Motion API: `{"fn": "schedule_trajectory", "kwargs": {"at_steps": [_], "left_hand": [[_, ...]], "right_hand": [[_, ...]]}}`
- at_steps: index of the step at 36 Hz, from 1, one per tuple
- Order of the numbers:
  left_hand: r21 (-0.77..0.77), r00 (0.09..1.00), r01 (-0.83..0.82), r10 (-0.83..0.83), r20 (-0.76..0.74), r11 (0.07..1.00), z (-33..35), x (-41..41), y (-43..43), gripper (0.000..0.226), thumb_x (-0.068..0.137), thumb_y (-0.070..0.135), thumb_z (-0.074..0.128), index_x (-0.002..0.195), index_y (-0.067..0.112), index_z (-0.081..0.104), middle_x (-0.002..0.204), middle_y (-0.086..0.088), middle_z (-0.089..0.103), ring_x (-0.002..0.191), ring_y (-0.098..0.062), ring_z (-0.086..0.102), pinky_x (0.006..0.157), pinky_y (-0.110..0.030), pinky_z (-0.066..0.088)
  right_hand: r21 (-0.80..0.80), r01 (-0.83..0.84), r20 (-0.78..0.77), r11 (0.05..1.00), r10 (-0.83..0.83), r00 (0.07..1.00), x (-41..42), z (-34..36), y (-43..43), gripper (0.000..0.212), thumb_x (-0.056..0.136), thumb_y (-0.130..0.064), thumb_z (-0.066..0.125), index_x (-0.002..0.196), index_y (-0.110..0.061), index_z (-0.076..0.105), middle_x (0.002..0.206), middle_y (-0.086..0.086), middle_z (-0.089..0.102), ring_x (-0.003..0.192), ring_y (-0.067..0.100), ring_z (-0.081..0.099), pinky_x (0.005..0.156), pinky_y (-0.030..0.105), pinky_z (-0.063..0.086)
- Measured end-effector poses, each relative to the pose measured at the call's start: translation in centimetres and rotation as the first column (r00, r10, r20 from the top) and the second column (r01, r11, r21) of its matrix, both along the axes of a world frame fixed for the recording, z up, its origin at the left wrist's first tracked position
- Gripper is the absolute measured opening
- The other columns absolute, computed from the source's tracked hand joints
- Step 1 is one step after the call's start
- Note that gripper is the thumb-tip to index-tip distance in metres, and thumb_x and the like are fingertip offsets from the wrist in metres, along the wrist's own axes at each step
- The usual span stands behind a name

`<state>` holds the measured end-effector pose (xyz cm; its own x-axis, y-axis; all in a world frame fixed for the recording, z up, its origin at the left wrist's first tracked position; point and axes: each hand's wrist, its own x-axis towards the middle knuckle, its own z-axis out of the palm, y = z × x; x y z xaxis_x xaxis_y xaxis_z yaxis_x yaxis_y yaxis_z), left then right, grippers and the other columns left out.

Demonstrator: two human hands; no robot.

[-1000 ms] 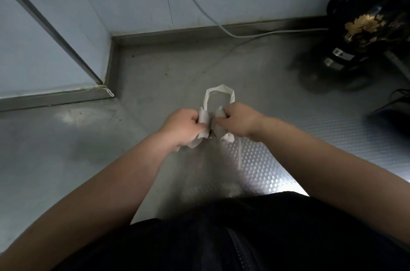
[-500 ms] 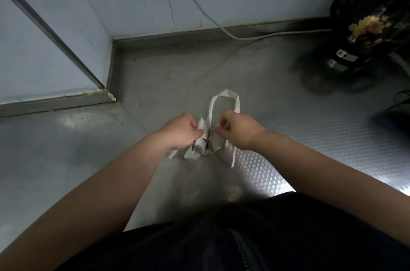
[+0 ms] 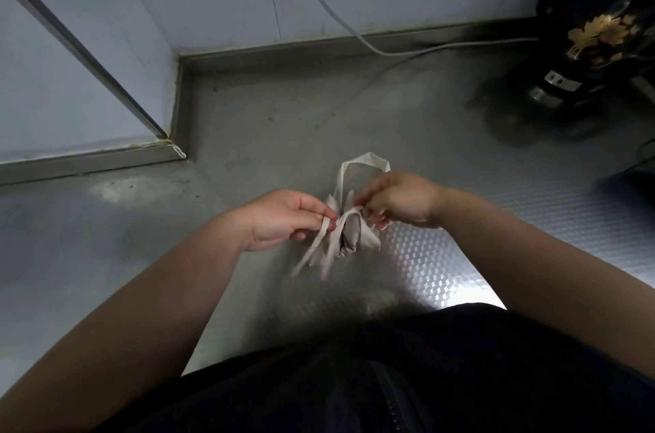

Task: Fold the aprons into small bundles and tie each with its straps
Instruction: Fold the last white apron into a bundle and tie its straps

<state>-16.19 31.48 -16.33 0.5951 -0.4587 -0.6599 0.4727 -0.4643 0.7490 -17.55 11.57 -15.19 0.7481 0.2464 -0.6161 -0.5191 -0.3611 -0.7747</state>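
While the left hand point(image 3: 283, 220) pinched one strap point(image 3: 313, 248) and the right hand point(image 3: 397, 200) another, the apron bundle point(image 3: 351, 237) between them was partly hidden, its trailing ends blurred.

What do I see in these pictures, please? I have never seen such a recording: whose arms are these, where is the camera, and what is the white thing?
There is no machine here: a person works with bare hands. The camera is worn on the person's head and looks down, so you see both forearms and dark clothing at the bottom. The left hand and the right hand each pinch a strap of a small white apron bundle over a metal surface; I cannot tell whether the bundle touches it. A strap loop sticks out behind the bundle. At the far right stands a black vase with gold leaves, and a white cable runs along the wall.
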Motion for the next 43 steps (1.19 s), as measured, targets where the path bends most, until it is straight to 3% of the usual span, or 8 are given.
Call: {"fn": "schedule_trajectory", "kwargs": {"at_steps": [3, 7, 11, 15, 21, 35, 40, 43], "left_hand": [[0.032, 0.993, -0.017, 0.013, 0.12, 0.999, -0.4, -0.4, -0.1, 0.013, 0.082, 0.005, 0.068, 0.085, 0.016, 0.072, 0.077, 0.005, 0.073, 0.071, -0.001, 0.062, 0.06, -0.013, 0.041], [0.027, 0.943, -0.13, 0.116, 0.311, 0.991, -0.9, -1.1, -0.9, 0.006, 0.084, 0.008, 0.067, 0.085, 0.01, 0.073, 0.061, 0.01, 0.068, 0.059, 0.001, 0.061, 0.059, -0.009, 0.046], [-0.007, 0.873, -0.156, 0.141, 0.467, 0.988, -1.9, -2.0, -1.3, 0.018, 0.088, 0.023, 0.063, 0.077, 0.037, 0.07, 0.079, -0.001, 0.073, 0.075, -0.008, 0.063, 0.074, -0.025, 0.049], [-0.041, 0.797, -0.228, 0.211, 0.565, 0.973, -2.7, -2.6, -1.7, 0.016, 0.089, 0.02, 0.062, 0.079, 0.031, 0.068, 0.083, -0.003, 0.06, 0.069, -0.004, 0.054, 0.07, -0.018, 0.042], [-0.276, 0.801, -0.425, 0.5, 0.329, 0.862, -2.4, -3.2, -2.7, 0.021, 0.092, 0.008, 0.057, 0.081, 0.021, 0.07, 0.069, 0.012, 0.07, 0.068, 0.0, 0.062, 0.066, -0.013, 0.049], [-0.341, 0.794, -0.356, 0.474, 0.38, 0.87, -3.3, -3.0, -3.0, 0.023, 0.086, 0.001, 0.063, 0.106, 0.009, 0.067, 0.107, -0.001, 0.069, 0.097, -0.001, 0.064, 0.087, -0.013, 0.047], [-0.356, 0.795, -0.457, 0.554, 0.248, 0.815, -3.6, -3.1, -2.9, 0.016, 0.09, 0.007, 0.058, 0.092, 0.017, 0.071, 0.072, 0.007, 0.07, 0.072, -0.014, 0.06, 0.067, -0.017, 0.049], [-0.359, 0.802, -0.501, 0.578, 0.15, 0.788, -3.4, -3.0, -3.0, 0.016, 0.09, 0.003, 0.056, 0.092, 0.012, 0.069, 0.061, 0.01, 0.067, 0.057, -0.005, 0.053, 0.054, -0.012, 0.044]], "right_hand": [[-0.063, -0.035, 0.054, 0.997, 0.038, 0.998, -0.2, -0.4, -0.2, 0.031, 0.081, 0.02, 0.052, 0.108, 0.007, 0.062, 0.073, 0.009, 0.057, 0.061, 0.014, 0.053, 0.056, 0.018, 0.048], [-0.107, -0.05, 0.162, 0.993, 0.067, 0.985, -0.6, -0.7, 0.1, 0.018, 0.08, -0.008, 0.073, 0.095, 0.001, 0.068, 0.072, 0.003, 0.061, 0.06, 0.011, 0.054, 0.06, 0.018, 0.049], [-0.31, -0.083, 0.376, 0.947, 0.202, 0.904, -1.1, -1.3, 0.5, 0.019, 0.089, -0.02, 0.064, 0.086, -0.002, 0.07, 0.073, 0.005, 0.064, 0.061, 0.005, 0.051, 0.063, 0.019, 0.044], [-0.314, -0.03, 0.387, 0.949, 0.157, 0.909, -1.6, -2.0, 1.1, 0.023, 0.094, -0.026, 0.055, 0.084, -0.007, 0.062, 0.076, 0.0, 0.058, 0.071, 0.01, 0.052, 0.064, 0.021, 0.041], [0.014, 0.17, 0.221, 0.985, -0.168, 0.961, -2.1, -2.4, 1.8, 0.022, 0.097, -0.024, 0.05, 0.077, -0.015, 0.055, 0.068, 0.002, 0.049, 0.059, 0.01, 0.042, 0.054, 0.021, 0.037], [-0.109, 0.198, 0.271, 0.974, -0.162, 0.949, -2.0, -2.4, 2.9, 0.033, 0.098, -0.029, 0.049, 0.066, -0.019, 0.05, 0.064, -0.004, 0.049, 0.059, 0.008, 0.045, 0.056, 0.021, 0.037], [0.009, 0.141, 0.181, 0.99, -0.14, 0.974, -2.0, -1.9, 2.1, 0.029, 0.095, -0.022, 0.052, 0.068, -0.013, 0.054, 0.061, -0.006, 0.052, 0.055, 0.004, 0.046, 0.056, 0.016, 0.037], [0.055, 0.18, 0.123, 0.982, -0.185, 0.975, -1.7, -1.9, 1.8, 0.033, 0.096, -0.022, 0.05, 0.064, -0.015, 0.055, 0.056, -0.007, 0.05, 0.053, 0.005, 0.045, 0.057, 0.02, 0.036]]}}
